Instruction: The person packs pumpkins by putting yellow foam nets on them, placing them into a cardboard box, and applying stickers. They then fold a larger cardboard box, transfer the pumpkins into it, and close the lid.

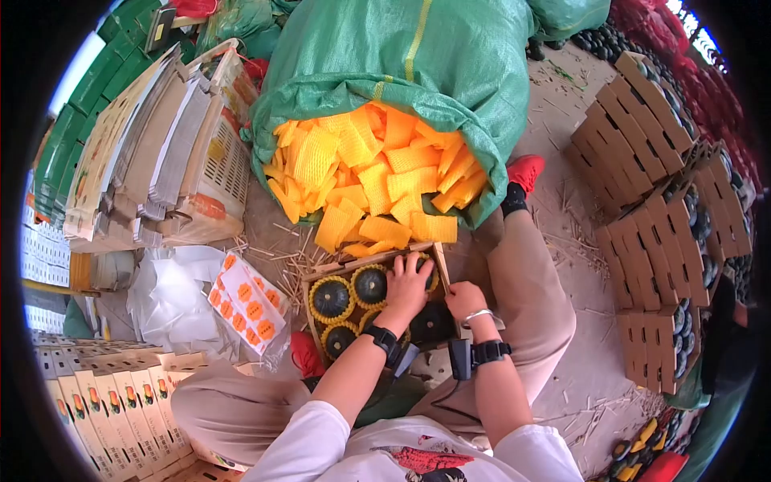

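A cardboard box stands between my legs with several dark green squashes in it. Yellow foam nets wrap the squash at the upper left and others beside it; the squash at the lower right shows no net around it. My left hand lies with spread fingers over the box's upper right part, touching a netted squash there. At the box's right wall my right hand has its fingers curled on the edge. Just beyond the box, yellow foam nets spill from a green sack.
Flattened cartons and a plastic crate stand at the left. A sticker sheet lies on white plastic. Filled boxes are stacked at the right. Printed cartons line the lower left.
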The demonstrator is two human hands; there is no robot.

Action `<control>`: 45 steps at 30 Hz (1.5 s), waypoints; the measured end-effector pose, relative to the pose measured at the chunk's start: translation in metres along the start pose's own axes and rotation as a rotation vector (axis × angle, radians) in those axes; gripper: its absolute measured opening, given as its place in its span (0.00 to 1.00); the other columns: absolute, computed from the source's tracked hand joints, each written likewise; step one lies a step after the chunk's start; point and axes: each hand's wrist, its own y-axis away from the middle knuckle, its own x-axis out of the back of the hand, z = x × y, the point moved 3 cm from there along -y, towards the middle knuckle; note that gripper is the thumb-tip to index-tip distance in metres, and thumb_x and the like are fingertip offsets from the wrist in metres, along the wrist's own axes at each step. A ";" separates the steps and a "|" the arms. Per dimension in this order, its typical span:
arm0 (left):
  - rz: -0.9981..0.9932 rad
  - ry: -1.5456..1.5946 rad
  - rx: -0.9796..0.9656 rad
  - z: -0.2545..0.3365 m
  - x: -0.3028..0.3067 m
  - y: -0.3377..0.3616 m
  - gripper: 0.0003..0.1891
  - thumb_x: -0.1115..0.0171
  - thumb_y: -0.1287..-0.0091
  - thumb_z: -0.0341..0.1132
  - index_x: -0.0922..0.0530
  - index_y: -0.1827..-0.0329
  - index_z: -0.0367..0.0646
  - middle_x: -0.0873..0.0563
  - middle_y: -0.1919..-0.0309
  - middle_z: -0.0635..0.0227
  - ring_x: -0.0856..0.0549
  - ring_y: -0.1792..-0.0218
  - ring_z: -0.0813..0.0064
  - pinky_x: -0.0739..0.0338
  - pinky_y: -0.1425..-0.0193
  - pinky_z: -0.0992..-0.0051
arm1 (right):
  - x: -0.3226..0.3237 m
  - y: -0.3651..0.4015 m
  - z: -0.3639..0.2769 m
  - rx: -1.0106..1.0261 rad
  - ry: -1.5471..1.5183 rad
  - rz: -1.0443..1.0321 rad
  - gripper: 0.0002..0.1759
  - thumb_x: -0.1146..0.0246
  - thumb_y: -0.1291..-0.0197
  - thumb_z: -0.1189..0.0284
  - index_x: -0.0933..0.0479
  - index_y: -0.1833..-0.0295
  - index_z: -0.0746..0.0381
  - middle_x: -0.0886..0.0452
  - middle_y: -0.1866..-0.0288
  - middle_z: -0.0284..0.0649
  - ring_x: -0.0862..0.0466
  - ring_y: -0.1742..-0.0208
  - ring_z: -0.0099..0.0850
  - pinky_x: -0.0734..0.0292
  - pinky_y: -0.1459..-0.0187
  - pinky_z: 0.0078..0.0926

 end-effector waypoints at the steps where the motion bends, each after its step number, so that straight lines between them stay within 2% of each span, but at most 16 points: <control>1: -0.093 -0.060 0.047 0.002 -0.003 -0.005 0.36 0.27 0.58 0.35 0.31 0.42 0.55 0.34 0.45 0.61 0.36 0.41 0.52 0.32 0.46 0.50 | 0.008 -0.002 -0.003 -0.002 -0.041 0.017 0.10 0.44 0.48 0.69 0.20 0.65 0.62 0.19 0.65 0.52 0.19 0.62 0.50 0.24 0.56 0.44; 6: -0.241 -0.023 0.046 0.005 0.019 0.003 0.45 0.31 0.52 0.51 0.44 0.30 0.55 0.40 0.35 0.58 0.42 0.34 0.48 0.52 0.37 0.38 | 0.037 -0.104 -0.030 0.222 -0.243 0.375 0.19 0.43 0.48 0.72 0.25 0.49 0.62 0.21 0.54 0.51 0.22 0.51 0.47 0.27 0.50 0.37; 11: 0.142 0.277 0.014 -0.019 0.064 0.053 0.24 0.35 0.46 0.35 0.28 0.45 0.40 0.28 0.45 0.51 0.31 0.42 0.52 0.35 0.38 0.62 | -0.009 -0.179 -0.032 0.147 0.282 -0.161 0.18 0.44 0.46 0.64 0.23 0.52 0.61 0.19 0.55 0.49 0.19 0.53 0.47 0.24 0.52 0.42; 16: -0.046 0.722 0.360 -0.057 0.081 0.106 0.32 0.31 0.45 0.40 0.33 0.38 0.40 0.25 0.48 0.58 0.23 0.52 0.70 0.24 0.54 0.74 | 0.090 -0.053 -0.084 0.236 0.252 0.104 0.37 0.44 0.50 0.69 0.44 0.31 0.49 0.19 0.72 0.49 0.18 0.68 0.46 0.24 0.66 0.42; 20: -0.243 1.272 0.268 -0.027 0.115 0.112 0.39 0.34 0.41 0.37 0.47 0.30 0.41 0.27 0.45 0.56 0.22 0.52 0.73 0.24 0.54 0.75 | 0.075 0.060 -0.098 0.625 -0.562 -0.108 0.24 0.34 0.53 0.69 0.27 0.48 0.60 0.19 0.62 0.48 0.18 0.62 0.42 0.22 0.59 0.32; 24: -0.422 0.970 0.014 -0.020 0.137 0.125 0.26 0.40 0.37 0.36 0.35 0.35 0.44 0.21 0.52 0.60 0.21 0.53 0.77 0.26 0.52 0.77 | 0.009 0.119 -0.084 0.206 -0.911 -0.398 0.29 0.32 0.48 0.68 0.36 0.45 0.68 0.23 0.74 0.39 0.25 0.81 0.18 0.31 0.81 0.18; 27: -0.291 0.752 -0.170 -0.031 0.128 0.144 0.17 0.40 0.37 0.41 0.24 0.48 0.42 0.17 0.65 0.64 0.19 0.65 0.77 0.26 0.61 0.75 | -0.011 0.149 -0.086 0.636 -0.397 -0.346 0.24 0.33 0.46 0.67 0.31 0.48 0.68 0.20 0.70 0.39 0.21 0.75 0.26 0.25 0.70 0.26; 28: -0.380 0.752 -0.111 -0.032 0.125 0.150 0.17 0.40 0.37 0.42 0.24 0.51 0.41 0.17 0.67 0.64 0.19 0.67 0.77 0.26 0.63 0.74 | -0.018 0.160 -0.091 0.684 -0.498 -0.563 0.20 0.37 0.42 0.66 0.28 0.49 0.66 0.18 0.63 0.38 0.19 0.63 0.30 0.25 0.57 0.27; 30: -0.417 0.661 -0.071 -0.027 0.132 0.168 0.15 0.37 0.39 0.42 0.22 0.58 0.39 0.18 0.74 0.69 0.19 0.70 0.77 0.25 0.65 0.75 | -0.011 0.161 -0.092 0.577 -0.952 -0.406 0.18 0.39 0.41 0.67 0.28 0.47 0.65 0.19 0.58 0.38 0.19 0.58 0.30 0.27 0.52 0.25; 31: -0.774 0.767 0.165 -0.034 0.119 0.176 0.16 0.35 0.41 0.41 0.22 0.57 0.39 0.17 0.70 0.70 0.19 0.67 0.78 0.25 0.61 0.76 | -0.008 0.159 -0.088 0.489 -1.173 -0.321 0.18 0.40 0.40 0.68 0.27 0.47 0.64 0.19 0.56 0.38 0.20 0.56 0.30 0.28 0.50 0.24; 33: -0.585 1.303 0.109 -0.033 0.108 0.194 0.12 0.33 0.43 0.37 0.22 0.62 0.39 0.17 0.66 0.71 0.20 0.64 0.81 0.27 0.60 0.78 | -0.005 0.144 -0.082 0.201 -1.798 -0.674 0.17 0.42 0.39 0.71 0.28 0.46 0.63 0.21 0.51 0.38 0.20 0.52 0.29 0.29 0.46 0.23; 35: -0.230 1.465 0.239 -0.019 0.114 0.194 0.11 0.33 0.45 0.33 0.24 0.65 0.38 0.19 0.68 0.68 0.21 0.64 0.78 0.28 0.59 0.77 | -0.015 0.167 -0.098 0.197 -1.761 -0.889 0.15 0.41 0.40 0.71 0.26 0.48 0.64 0.20 0.55 0.36 0.19 0.54 0.30 0.26 0.51 0.26; 37: 0.043 0.834 0.081 -0.047 0.086 0.198 0.10 0.32 0.48 0.29 0.24 0.66 0.37 0.22 0.73 0.65 0.22 0.67 0.73 0.27 0.60 0.75 | -0.037 0.166 -0.090 0.376 -0.991 -0.599 0.13 0.40 0.43 0.70 0.25 0.53 0.63 0.18 0.59 0.40 0.18 0.59 0.37 0.24 0.57 0.32; 39: 0.036 0.399 0.246 -0.045 0.091 0.195 0.12 0.33 0.50 0.27 0.24 0.64 0.38 0.25 0.74 0.60 0.22 0.68 0.67 0.27 0.60 0.72 | -0.021 0.156 -0.087 0.381 -0.396 0.053 0.13 0.34 0.51 0.71 0.25 0.61 0.64 0.19 0.65 0.47 0.18 0.62 0.42 0.24 0.62 0.33; 43: -0.437 1.752 0.490 -0.032 0.063 0.203 0.16 0.35 0.44 0.28 0.25 0.53 0.37 0.19 0.58 0.63 0.20 0.55 0.71 0.27 0.48 0.73 | -0.036 0.156 -0.079 0.482 -0.325 -0.001 0.12 0.33 0.54 0.68 0.24 0.65 0.63 0.21 0.71 0.50 0.21 0.69 0.48 0.25 0.66 0.36; 45: -0.369 1.912 0.574 -0.044 0.058 0.198 0.18 0.37 0.42 0.25 0.27 0.48 0.35 0.20 0.53 0.67 0.20 0.52 0.73 0.28 0.44 0.73 | -0.026 0.138 -0.069 0.495 -0.265 -0.119 0.13 0.34 0.52 0.64 0.23 0.65 0.62 0.21 0.73 0.50 0.20 0.70 0.48 0.25 0.66 0.37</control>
